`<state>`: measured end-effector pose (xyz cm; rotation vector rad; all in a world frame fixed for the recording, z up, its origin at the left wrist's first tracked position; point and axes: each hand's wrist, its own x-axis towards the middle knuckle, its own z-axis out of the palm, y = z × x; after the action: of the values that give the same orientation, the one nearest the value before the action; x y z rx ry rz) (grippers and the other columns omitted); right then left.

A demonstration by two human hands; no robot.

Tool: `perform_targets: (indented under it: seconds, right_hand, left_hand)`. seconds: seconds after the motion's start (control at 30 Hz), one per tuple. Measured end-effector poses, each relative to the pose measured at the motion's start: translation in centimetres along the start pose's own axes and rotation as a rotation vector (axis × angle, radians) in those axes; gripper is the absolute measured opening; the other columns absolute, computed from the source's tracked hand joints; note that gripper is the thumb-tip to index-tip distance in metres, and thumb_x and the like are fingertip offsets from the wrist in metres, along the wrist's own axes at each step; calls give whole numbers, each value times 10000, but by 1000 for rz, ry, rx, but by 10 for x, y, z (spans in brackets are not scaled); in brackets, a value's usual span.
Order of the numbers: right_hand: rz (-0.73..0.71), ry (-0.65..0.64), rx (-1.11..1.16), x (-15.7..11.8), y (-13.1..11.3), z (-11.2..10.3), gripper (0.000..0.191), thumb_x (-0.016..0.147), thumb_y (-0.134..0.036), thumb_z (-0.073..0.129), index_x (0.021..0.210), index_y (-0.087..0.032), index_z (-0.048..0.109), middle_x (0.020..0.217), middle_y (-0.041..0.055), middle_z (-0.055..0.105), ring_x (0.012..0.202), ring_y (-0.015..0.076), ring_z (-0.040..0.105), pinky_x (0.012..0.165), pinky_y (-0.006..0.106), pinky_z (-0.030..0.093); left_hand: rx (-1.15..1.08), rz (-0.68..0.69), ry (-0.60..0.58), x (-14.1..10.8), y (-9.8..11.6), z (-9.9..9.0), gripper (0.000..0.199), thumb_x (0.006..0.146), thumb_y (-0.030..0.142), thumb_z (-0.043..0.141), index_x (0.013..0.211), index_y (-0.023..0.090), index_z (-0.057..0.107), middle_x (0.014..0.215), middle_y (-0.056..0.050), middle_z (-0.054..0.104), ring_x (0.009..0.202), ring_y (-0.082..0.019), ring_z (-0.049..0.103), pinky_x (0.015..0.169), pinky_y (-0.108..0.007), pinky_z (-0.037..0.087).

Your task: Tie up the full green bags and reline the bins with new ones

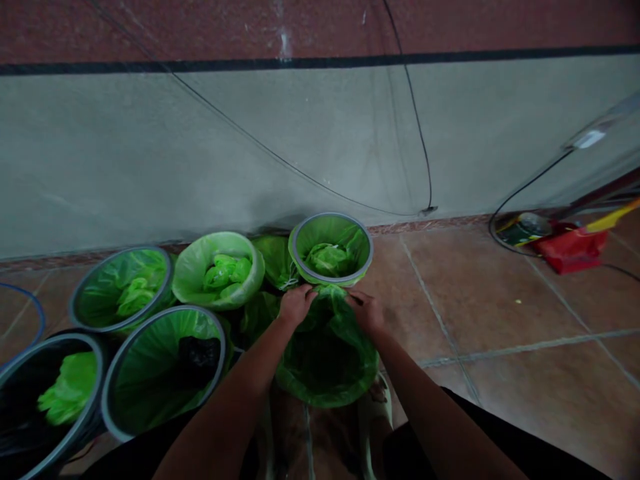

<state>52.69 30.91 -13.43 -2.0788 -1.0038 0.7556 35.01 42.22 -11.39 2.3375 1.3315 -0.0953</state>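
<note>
1. Toward the wall edge of the brown tiled floor (500, 293), just ahead of the person's pale footwear (369, 421), sits a thin green translucent plastic liner (327, 395), spread into a round mouth that opens upward. Its inside is in deep shade; whether a hard rim lies beneath the film cannot be told.

2. At the far edge of that mouth, the left hand (297, 305) and the right hand (367, 311) stand near each other, one each side of the middle. Both seem to pinch the film between bent fingers and thumb; the exact hold is partly hidden.

3. For good work here, the two pinches should pull evenly, so that the edge lies flat and one side does not ride up. Thin film like this probably tears under sharp tugs, so small, sliding pulls outward and down suit it better.

4. Just beyond the fingers is a round green-lined bin with a grey plastic ring (371, 249), a crumpled green bag (329, 259) inside. It leaves little room for the knuckles, so a shallow grip seems wise.

5. Off the liner's left edge, a round bin covered in pale green film (186, 283) stands near the wall.
</note>
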Motion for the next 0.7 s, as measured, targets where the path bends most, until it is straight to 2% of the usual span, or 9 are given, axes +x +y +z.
perform_targets:
  seconds: [0.13,0.27,0.4,0.47,0.5,0.57,0.6,0.63,0.7]
  right_hand:
    - [-52,-55,-77,-3,5,-8,303,842,-213,598,1105,-225,745,1080,35,764,1012,226,701,930,313,510]
    - [-16,-120,-287,-6,15,-10,318,850,-185,590,1141,-193,716,1041,72,762,986,245,703,871,305,511]
    - [83,-194,-502,-11,23,-9,317,864,-189,586,1163,-125,670,1002,134,749,960,263,703,810,306,502]
    - [73,-223,-503,-12,24,-10,398,842,-213,631,1227,-116,626,1060,148,737,994,267,696,815,309,503]
    - [55,-226,-475,-11,25,-12,477,824,-247,666,1278,-119,594,1109,151,725,1016,269,690,823,312,505]
    - [25,-180,-387,-7,22,-17,606,812,-350,697,1354,-131,539,1193,155,698,1050,265,680,838,317,512]
    - [16,-131,-341,-4,20,-19,593,833,-398,671,1352,-137,545,1210,154,692,1052,258,678,840,315,514]
    - [11,-69,-302,0,16,-20,522,871,-423,617,1310,-144,584,1197,149,698,1040,248,681,835,310,514]
    - [-10,29,-248,9,6,-19,377,943,-405,485,1146,-158,684,1107,134,731,986,226,691,814,289,508]
  left_hand:
    - [55,25,-43,-5,-11,-1,269,981,333,486,1161,203,637,1098,-85,735,1054,-213,681,928,-300,475]
    - [108,-40,-127,-12,-20,-3,261,950,300,522,1179,201,601,1090,-101,731,1065,-228,681,912,-311,490]
    - [118,-122,-193,-20,-23,-6,318,927,287,535,1231,198,564,1142,-122,716,1107,-242,668,931,-334,493]
    - [130,-157,-228,-23,-23,-11,399,885,295,593,1270,200,546,1178,-129,706,1138,-267,653,967,-381,484]
    - [139,-167,-235,-23,-22,-15,501,838,319,656,1308,205,525,1223,-135,689,1175,-292,632,997,-420,470]
    - [134,-167,-217,-22,-20,-24,779,714,397,780,1401,218,458,1351,-153,618,1267,-351,558,1049,-502,427]
    - [113,-153,-194,-20,-18,-28,887,670,446,809,1437,220,425,1412,-160,570,1309,-371,517,1066,-524,409]
    - [78,-130,-164,-17,-15,-32,922,668,495,802,1455,215,410,1456,-162,530,1337,-372,488,1076,-520,402]
    - [-7,-77,-107,-9,-6,-37,758,794,546,679,1426,190,459,1454,-146,538,1333,-317,504,1083,-441,412]
